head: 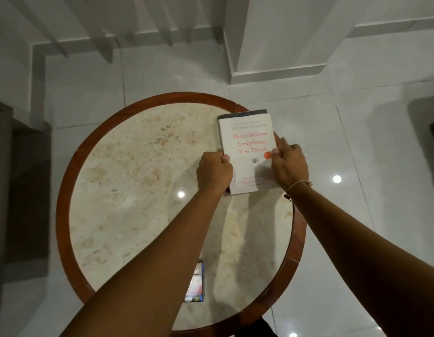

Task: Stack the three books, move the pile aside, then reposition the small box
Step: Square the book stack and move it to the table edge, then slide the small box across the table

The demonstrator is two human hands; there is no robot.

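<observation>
Gripping the book pile (247,152) at the round table's (72,190) far right rim, left hand (214,172) clamps one edge, right hand (287,165) the other. Stacking looks done; the small box (195,283), near the front edge, awaits repositioning.

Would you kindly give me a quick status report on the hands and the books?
Left hand and right hand gripping book pile at table's far right edge. Small box near front edge, partly hidden under left arm. Nothing blocking.
</observation>
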